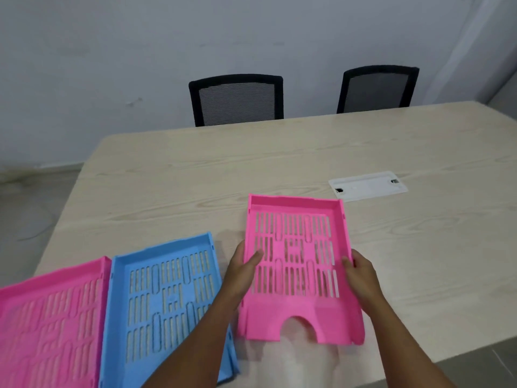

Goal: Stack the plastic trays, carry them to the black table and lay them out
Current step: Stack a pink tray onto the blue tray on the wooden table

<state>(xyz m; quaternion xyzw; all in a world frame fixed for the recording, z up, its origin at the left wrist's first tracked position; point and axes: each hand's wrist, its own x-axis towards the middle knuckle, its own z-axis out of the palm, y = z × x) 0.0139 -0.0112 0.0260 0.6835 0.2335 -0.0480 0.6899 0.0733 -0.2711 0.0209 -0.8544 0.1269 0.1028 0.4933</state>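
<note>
Stacking stage, judged: left hand [242,266] and right hand [361,271] clamp the right pink tray [296,264] by its sides, near the table [279,166] edge; next, seat it squarely into the blue tray [165,301] leftward; another pink tray [50,326] lies far left.

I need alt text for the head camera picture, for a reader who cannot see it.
Two hands, left hand and right hand, grip the sides of a pink tray over a light wooden table. A blue tray and a second pink tray lie to its left; two black chairs stand behind the table.
</note>
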